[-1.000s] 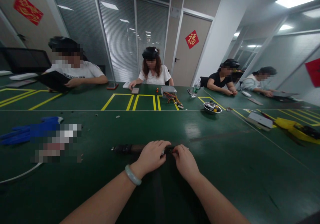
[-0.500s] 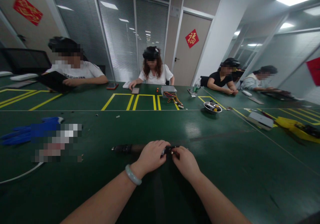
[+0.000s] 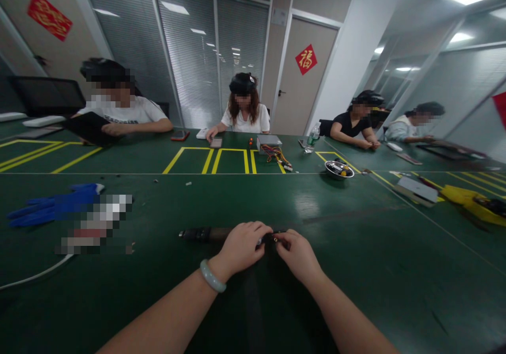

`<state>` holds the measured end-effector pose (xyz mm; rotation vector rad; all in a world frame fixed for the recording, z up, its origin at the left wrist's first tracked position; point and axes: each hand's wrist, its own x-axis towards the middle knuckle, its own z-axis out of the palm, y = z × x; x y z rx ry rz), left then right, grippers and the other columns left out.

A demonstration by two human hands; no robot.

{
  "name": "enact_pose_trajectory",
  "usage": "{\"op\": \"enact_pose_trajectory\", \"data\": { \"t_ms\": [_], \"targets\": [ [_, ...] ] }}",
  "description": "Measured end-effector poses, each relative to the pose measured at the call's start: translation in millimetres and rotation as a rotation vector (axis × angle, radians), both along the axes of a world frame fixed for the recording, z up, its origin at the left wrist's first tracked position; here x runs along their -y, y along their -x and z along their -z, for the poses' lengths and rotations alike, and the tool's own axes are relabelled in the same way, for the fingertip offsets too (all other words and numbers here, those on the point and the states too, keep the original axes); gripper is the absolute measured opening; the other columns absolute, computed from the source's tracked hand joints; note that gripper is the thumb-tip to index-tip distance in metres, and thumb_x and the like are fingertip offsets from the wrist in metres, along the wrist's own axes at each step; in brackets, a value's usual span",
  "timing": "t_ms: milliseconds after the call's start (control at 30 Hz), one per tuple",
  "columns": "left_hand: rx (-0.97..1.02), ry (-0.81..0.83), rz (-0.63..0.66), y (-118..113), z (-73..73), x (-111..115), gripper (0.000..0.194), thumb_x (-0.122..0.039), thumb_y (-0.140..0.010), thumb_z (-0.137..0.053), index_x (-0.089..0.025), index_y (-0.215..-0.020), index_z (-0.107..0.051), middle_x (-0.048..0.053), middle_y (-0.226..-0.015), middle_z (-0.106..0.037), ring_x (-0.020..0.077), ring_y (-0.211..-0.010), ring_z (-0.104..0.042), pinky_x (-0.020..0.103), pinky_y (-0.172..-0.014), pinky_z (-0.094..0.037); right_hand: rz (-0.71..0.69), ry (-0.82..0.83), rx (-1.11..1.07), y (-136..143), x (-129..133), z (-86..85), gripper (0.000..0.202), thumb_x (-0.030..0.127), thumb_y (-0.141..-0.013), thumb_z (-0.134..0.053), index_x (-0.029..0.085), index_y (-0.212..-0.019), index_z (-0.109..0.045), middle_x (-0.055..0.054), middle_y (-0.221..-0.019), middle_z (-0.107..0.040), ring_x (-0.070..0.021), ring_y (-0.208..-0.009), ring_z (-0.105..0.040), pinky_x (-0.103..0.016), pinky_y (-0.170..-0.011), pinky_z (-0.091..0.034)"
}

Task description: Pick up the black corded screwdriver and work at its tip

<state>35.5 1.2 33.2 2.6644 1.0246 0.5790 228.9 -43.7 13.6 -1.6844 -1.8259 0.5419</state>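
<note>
A dark, rod-shaped tool [image 3: 203,234] lies sideways on the green table [image 3: 158,301], its narrow metallic tip toward the left. My left hand [image 3: 243,246], with a pale bracelet at the wrist, wraps over its right part from above. At the tool's right end, my right hand [image 3: 296,251] is closed, thumb and fingertips pinched around a small part with a brassy glint. That part is too small to name. The fingertips of both hands are close together, and my left hand hides the tool's middle.
Blue gloves [image 3: 55,206] and a blurred strip with a white cable [image 3: 51,268] lie left. Beyond are a metal bowl [image 3: 339,169], a box with coloured wires [image 3: 269,143], a bottle [image 3: 312,136], a white box [image 3: 417,190] and several seated people.
The whole view has shifted slightly. My right fingertips and the small brassy part have moved a little to the right, while my left hand keeps its hold on the tool.
</note>
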Motion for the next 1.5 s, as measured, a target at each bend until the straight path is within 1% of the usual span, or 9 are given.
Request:
{"op": "enact_pose_trajectory", "data": {
  "t_ms": [300, 633, 867, 933, 1033, 1133, 1233, 1367, 1500],
  "targets": [
    [-0.006, -0.026, 0.02, -1.0, 5.3, -1.0, 0.033, -0.017, -0.082, -0.06, -0.028, -0.113, -0.058, 0.001, -0.115, -0.06, 0.0207, -0.104, -0.056, 0.036, -0.092, -0.042, -0.011, -0.008, 0.022, 3.2, 2.3, -5.7, 0.027, 0.019, -0.082, -0.053, 0.024, -0.098, -0.073, -0.002, -0.087, -0.064, -0.0151, -0.083, -0.059, -0.024, -0.073, -0.042],
    [-0.021, -0.02, 0.01, -0.6, 2.6, 0.4, 0.039, -0.017, -0.083, -0.06, -0.029, -0.12, -0.055, 0.001, -0.118, -0.06, 0.0199, -0.106, -0.056, 0.035, -0.093, -0.042, -0.014, -0.013, 0.001, 3.4, 2.7, -4.2, 0.026, 0.02, -0.083, -0.053, 0.025, -0.099, -0.073, 0.0, -0.082, -0.062, -0.014, -0.08, -0.059, -0.023, -0.072, -0.042],
    [-0.025, -0.034, 0.025, 2.3, 3.7, 0.6, 0.047, -0.015, -0.084, -0.058, -0.034, -0.126, -0.053, 0.0, -0.143, -0.045, 0.0224, -0.126, -0.046, 0.041, -0.101, -0.04, 0.0, 0.022, 0.015, 3.4, 4.1, -9.0, 0.024, 0.022, -0.086, -0.05, 0.024, -0.094, -0.072, -0.001, -0.085, -0.063, -0.0154, -0.083, -0.06, -0.025, -0.076, -0.043],
    [-0.022, -0.053, 0.036, 2.9, 2.9, 0.2, 0.048, -0.013, -0.084, -0.058, -0.035, -0.127, -0.053, 0.0, -0.145, -0.043, 0.0218, -0.128, -0.044, 0.043, -0.105, -0.038, -0.002, 0.029, 0.018, 2.3, 2.8, -7.2, 0.023, 0.022, -0.086, -0.05, 0.023, -0.093, -0.071, -0.002, -0.085, -0.063, -0.016, -0.083, -0.06, -0.026, -0.077, -0.043],
    [-0.022, -0.11, 0.064, 2.4, 0.3, 1.0, 0.05, -0.011, -0.084, -0.058, -0.034, -0.128, -0.053, 0.0, -0.145, -0.044, 0.0212, -0.131, -0.042, 0.048, -0.114, -0.025, 0.041, 0.06, -0.001, -1.0, 0.3, -2.0, 0.025, 0.023, -0.084, -0.053, 0.023, -0.106, -0.065, -0.001, -0.085, -0.064, -0.0162, -0.081, -0.06, -0.027, -0.075, -0.043],
    [-0.029, -0.156, 0.103, -0.1, 0.6, 2.5, 0.041, -0.013, -0.086, -0.057, -0.033, -0.122, -0.058, 0.001, -0.141, -0.049, 0.0224, -0.132, -0.042, 0.053, -0.117, -0.015, 0.109, 0.115, -0.005, -5.3, 0.0, -0.1, 0.027, 0.024, -0.082, -0.057, 0.023, -0.109, -0.059, 0.0, -0.085, -0.064, -0.0159, -0.079, -0.061, -0.026, -0.072, -0.043],
    [-0.033, -0.134, 0.095, -2.4, 6.8, 2.1, 0.035, -0.013, -0.088, -0.055, -0.031, -0.117, -0.061, 0.0, -0.137, -0.053, 0.021, -0.13, -0.045, 0.049, -0.116, -0.021, 0.135, 0.131, 0.059, -8.5, 2.5, -4.2, 0.017, 0.023, -0.081, -0.059, 0.023, -0.098, -0.06, -0.001, -0.089, -0.065, -0.0159, -0.081, -0.061, -0.026, -0.071, -0.041],
    [-0.032, -0.085, 0.019, -1.0, 14.2, -0.6, 0.032, -0.018, -0.088, -0.058, -0.031, -0.117, -0.062, 0.001, -0.137, -0.053, 0.0221, -0.128, -0.047, 0.045, -0.109, -0.034, 0.111, 0.195, 0.158, -10.6, 5.8, -10.5, 0.012, 0.02, -0.078, -0.063, 0.022, -0.089, -0.062, -0.002, -0.089, -0.067, -0.0166, -0.079, -0.061, -0.027, -0.069, -0.04],
    [-0.025, -0.075, -0.026, 2.5, 11.9, -1.1, 0.041, -0.022, -0.087, -0.061, -0.033, -0.126, -0.056, 0.002, -0.138, -0.052, 0.0233, -0.124, -0.049, 0.045, -0.105, -0.037, 0.057, 0.244, 0.216, -14.0, 7.6, -12.0, 0.011, 0.021, -0.074, -0.067, 0.023, -0.085, -0.066, -0.003, -0.087, -0.067, -0.0164, -0.077, -0.061, -0.026, -0.067, -0.039]
  ]
}}
